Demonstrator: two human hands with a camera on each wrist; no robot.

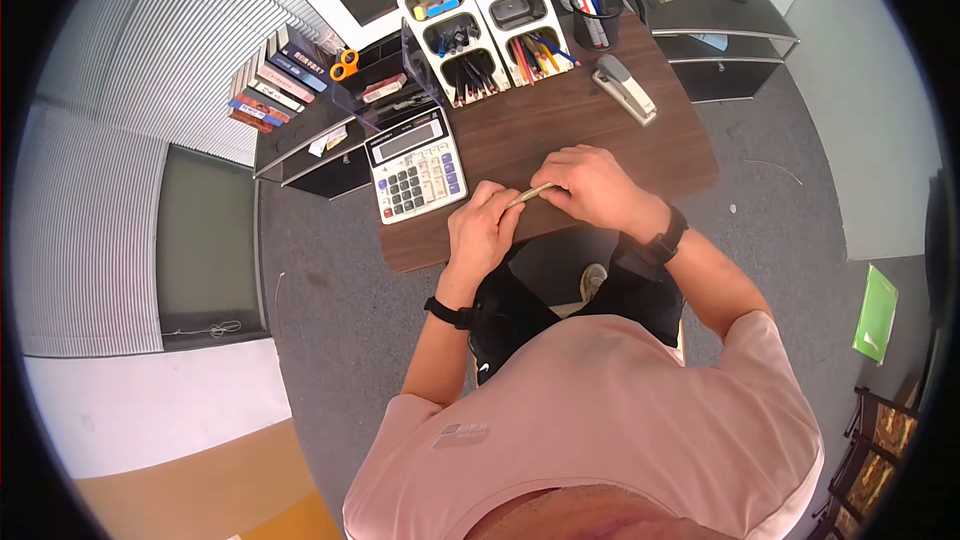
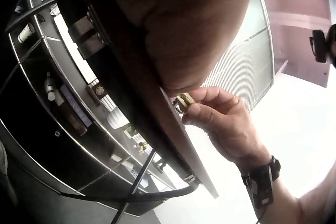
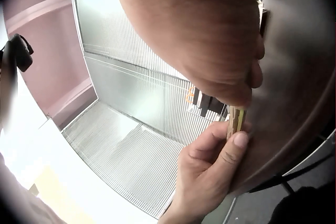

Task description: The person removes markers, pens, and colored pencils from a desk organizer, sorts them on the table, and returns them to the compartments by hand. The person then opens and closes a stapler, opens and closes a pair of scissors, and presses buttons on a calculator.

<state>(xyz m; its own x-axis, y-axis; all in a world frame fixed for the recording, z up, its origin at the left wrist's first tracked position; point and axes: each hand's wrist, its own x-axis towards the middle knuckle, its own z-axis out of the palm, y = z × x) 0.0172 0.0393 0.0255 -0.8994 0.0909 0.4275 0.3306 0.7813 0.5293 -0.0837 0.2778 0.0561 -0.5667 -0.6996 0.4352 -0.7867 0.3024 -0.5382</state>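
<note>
A slim, short stick (image 1: 530,194), brownish with a yellow stripe, is held between my two hands over the front edge of the desk. One end is pinched by the left hand (image 1: 482,228), thumb and fingers on it. The right hand (image 1: 600,185) grips the other end. In the right wrist view the stick (image 3: 237,121) shows flat sides between the thumb of the left hand (image 3: 207,169) and the underside of the right hand (image 3: 210,50); its exact kind I cannot tell. Just left of the hands lies a white calculator (image 1: 418,168).
On the brown desk (image 1: 510,135), a grey-white stapler (image 1: 625,90) lies to the right. A white organizer (image 1: 510,35) with pencils and highlighters stands behind, beside a black pen cup (image 1: 598,28). Books (image 1: 280,77) and orange scissors (image 1: 344,65) are at the left back.
</note>
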